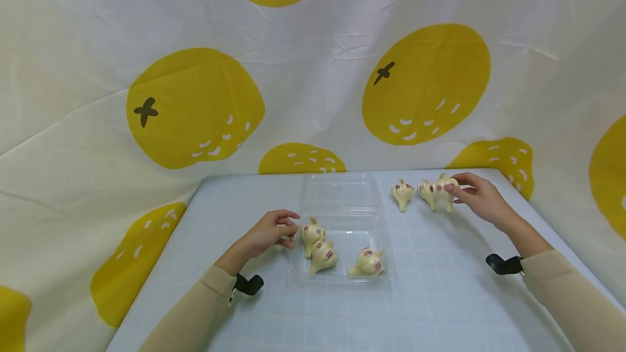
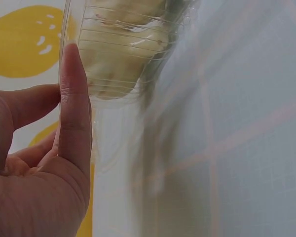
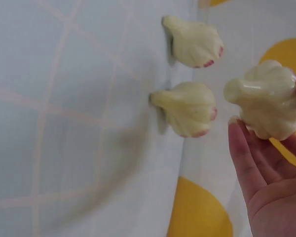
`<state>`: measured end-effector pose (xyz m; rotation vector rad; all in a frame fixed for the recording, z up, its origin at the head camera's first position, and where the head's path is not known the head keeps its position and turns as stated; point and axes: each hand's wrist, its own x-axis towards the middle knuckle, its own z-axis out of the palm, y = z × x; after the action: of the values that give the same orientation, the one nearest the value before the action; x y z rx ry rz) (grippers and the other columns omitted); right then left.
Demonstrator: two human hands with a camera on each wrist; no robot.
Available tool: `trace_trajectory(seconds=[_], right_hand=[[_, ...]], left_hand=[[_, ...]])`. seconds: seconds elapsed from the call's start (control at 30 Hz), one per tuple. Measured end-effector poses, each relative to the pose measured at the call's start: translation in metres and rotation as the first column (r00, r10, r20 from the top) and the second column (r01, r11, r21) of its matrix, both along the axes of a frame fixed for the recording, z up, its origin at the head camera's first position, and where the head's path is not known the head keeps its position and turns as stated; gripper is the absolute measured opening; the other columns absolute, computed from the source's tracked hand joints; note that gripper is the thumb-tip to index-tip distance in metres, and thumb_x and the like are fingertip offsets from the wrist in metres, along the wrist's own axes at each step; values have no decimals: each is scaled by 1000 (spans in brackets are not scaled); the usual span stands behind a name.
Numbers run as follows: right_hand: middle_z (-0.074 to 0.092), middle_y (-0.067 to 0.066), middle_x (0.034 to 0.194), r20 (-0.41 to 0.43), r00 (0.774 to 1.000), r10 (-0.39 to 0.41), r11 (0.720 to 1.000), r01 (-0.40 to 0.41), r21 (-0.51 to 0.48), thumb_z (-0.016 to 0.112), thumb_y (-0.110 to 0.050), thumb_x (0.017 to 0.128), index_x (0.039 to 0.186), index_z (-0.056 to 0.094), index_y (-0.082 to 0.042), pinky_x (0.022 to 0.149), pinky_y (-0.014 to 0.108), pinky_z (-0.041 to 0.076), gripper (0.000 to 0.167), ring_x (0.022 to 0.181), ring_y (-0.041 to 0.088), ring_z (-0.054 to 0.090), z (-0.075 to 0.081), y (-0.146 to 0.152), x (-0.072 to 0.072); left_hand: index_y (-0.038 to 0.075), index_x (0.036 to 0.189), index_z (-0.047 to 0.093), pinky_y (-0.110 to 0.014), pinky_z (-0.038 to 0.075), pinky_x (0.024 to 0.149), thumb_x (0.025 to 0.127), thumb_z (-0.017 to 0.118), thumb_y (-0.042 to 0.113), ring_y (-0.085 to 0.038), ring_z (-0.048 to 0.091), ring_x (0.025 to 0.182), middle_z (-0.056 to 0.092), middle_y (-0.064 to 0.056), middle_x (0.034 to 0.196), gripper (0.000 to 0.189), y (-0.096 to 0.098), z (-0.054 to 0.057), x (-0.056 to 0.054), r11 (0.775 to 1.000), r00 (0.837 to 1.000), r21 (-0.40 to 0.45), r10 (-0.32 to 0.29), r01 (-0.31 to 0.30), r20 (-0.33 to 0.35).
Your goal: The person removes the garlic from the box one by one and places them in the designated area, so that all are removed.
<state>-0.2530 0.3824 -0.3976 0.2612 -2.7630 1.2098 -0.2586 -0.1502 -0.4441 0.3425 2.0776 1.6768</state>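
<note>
My right hand pinches a garlic bulb, cream with purplish patches, raised at the back right. Just left of it on the table is another garlic bulb, and further left a third bulb. A clear plastic clamshell container lies with its lid folded back. Two bulbs lean together in its left part; one bulb lies in the right part. At the container's left edge, the thumb and a finger of my left hand hold the rim.
The table has a pale cloth with a faint grid. Behind and beside it hangs a white curtain printed with yellow fruit. A black wrist camera is strapped to the left wrist, another camera to the right.
</note>
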Motion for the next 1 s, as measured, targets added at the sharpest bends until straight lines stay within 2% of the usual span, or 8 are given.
trace_trajectory(seconds=[0.07, 0.13, 0.23, 0.37, 0.67, 0.87, 1.0], right_hand=[[57, 29, 132, -14, 1000, -4, 1000, 4, -19, 60, -34, 105, 139, 51, 8, 73, 14, 57, 55, 88, -1, 67, -1, 5, -2], [56, 30, 133, -9, 1000, -13, 1000, 13, -24, 59, -35, 105, 141, 49, 8, 73, 13, 56, 57, 88, 0, 67, -3, 10, -6], [52, 31, 138, 23, 999, -33, 999, 34, -11, 56, -39, 106, 145, 45, 8, 75, 12, 55, 62, 99, 20, 71, -6, 16, -10], [47, 34, 142, 53, 996, -68, 998, 68, -4, 53, -44, 106, 147, 41, 9, 76, 14, 57, 68, 110, 44, 64, -11, 22, -12], [40, 39, 144, 71, 986, -149, 988, 152, -39, 48, -46, 107, 148, 37, 13, 74, 15, 58, 72, 119, 53, 54, -30, 35, -25], [40, 40, 144, 89, 974, -209, 975, 215, -58, 48, -44, 108, 147, 35, 15, 73, 18, 60, 72, 117, 52, 53, -41, 40, -35], [39, 40, 143, 102, 969, -224, 972, 229, -46, 48, -44, 108, 147, 35, 14, 72, 18, 59, 72, 115, 49, 54, -47, 43, -40]], left_hand=[[-10, 141, 48, -34, 64, 69, 100, 66, 5, -19, 63, 76, 62, -23, 99, 47, 0, 1, 0, 1000, 1000, -1, 3, -3, -1], [-10, 141, 48, -34, 64, 69, 100, 66, 5, -19, 63, 76, 62, -22, 99, 47, -1, 1, -1, 1000, 1000, 0, 6, -6, 0], [-9, 141, 49, -34, 64, 69, 100, 66, 6, -19, 63, 77, 62, -21, 99, 47, -1, 1, -1, 1000, 1000, 3, 8, -8, 1], [-9, 141, 49, -34, 64, 69, 100, 65, 5, -19, 63, 77, 62, -20, 98, 47, -1, -1, -2, 1000, 1000, 8, 4, -4, 5], [-8, 141, 49, -34, 64, 69, 100, 65, 4, -19, 64, 76, 62, -20, 98, 46, 0, -2, -2, 1000, 1000, 5, 12, -12, 12], [-9, 141, 49, -34, 64, 68, 100, 64, 3, -19, 63, 76, 62, -21, 100, 46, 0, -1, -1, 1000, 1000, 0, 10, -10, 4], [-9, 141, 48, -33, 64, 69, 100, 65, 4, -19, 63, 76, 62, -21, 99, 46, 1, -1, -2, 1000, 1000, 3, 7, -7, 3]])
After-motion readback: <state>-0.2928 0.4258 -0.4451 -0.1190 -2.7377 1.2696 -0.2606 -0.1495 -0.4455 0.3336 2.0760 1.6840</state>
